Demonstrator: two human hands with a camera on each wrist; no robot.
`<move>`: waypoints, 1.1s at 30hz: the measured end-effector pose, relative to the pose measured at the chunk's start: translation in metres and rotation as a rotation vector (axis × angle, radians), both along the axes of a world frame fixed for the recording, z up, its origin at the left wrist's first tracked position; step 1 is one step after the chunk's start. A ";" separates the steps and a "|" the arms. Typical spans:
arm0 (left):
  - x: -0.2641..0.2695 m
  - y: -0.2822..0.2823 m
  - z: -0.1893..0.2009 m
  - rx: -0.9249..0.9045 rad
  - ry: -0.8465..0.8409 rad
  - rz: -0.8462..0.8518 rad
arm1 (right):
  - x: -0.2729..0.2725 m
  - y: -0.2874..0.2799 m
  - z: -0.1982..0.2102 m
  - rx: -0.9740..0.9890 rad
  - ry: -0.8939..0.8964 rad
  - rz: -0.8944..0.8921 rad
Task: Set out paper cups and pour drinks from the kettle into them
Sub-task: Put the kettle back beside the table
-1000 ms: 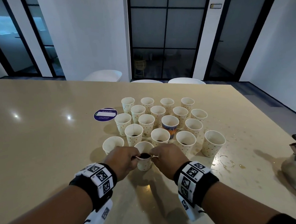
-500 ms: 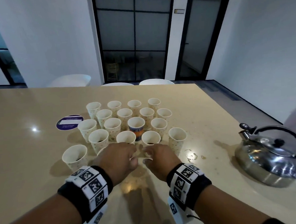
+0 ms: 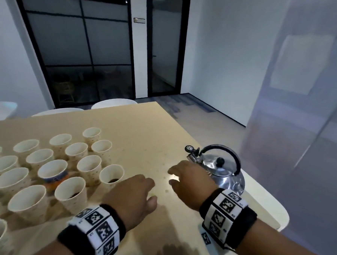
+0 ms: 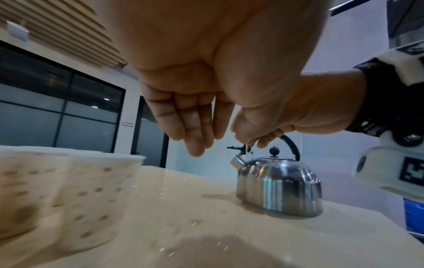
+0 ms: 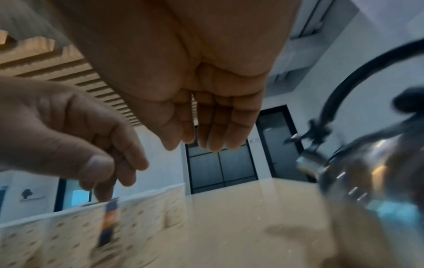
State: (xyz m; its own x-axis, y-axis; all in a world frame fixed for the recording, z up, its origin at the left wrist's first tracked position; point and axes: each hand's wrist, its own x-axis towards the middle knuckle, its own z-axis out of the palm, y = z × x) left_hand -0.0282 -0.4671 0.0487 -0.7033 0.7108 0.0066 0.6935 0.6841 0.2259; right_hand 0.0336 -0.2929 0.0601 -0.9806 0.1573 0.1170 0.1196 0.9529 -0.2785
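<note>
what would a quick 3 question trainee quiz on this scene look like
1. True or false: the right hand is gripping the kettle.
2. Which side of the paper cups does the kettle stand on? A) left B) right C) among them
3. Fill in: one cup differs from the dotted ones, with a blue and ____ band.

Key
1. False. Both the right hand and the left hand hover open over the table, holding nothing; the right one is close to the kettle.
2. B. It stands apart from them, near the table's right edge.
3. Orange.
</note>
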 end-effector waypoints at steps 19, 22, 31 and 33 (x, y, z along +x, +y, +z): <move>-0.005 0.193 0.008 0.152 -0.093 -0.155 | 0.002 0.178 0.008 -0.171 0.081 -0.154; -0.007 0.199 0.011 0.139 -0.072 -0.197 | 0.002 0.181 0.007 -0.230 0.116 -0.201; -0.001 0.229 0.000 0.085 -0.065 -0.256 | 0.020 0.240 0.027 -0.194 0.176 -0.337; -0.003 0.244 0.000 0.026 -0.077 -0.250 | 0.022 0.262 0.032 -0.190 0.188 -0.357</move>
State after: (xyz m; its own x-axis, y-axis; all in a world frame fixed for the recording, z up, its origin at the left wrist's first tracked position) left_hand -0.0314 -0.2228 0.0492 -0.5050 0.8629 -0.0195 0.8204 0.4869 0.2999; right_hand 0.0554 -0.0305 0.0924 -0.8256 0.5177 0.2246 0.3622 0.7913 -0.4926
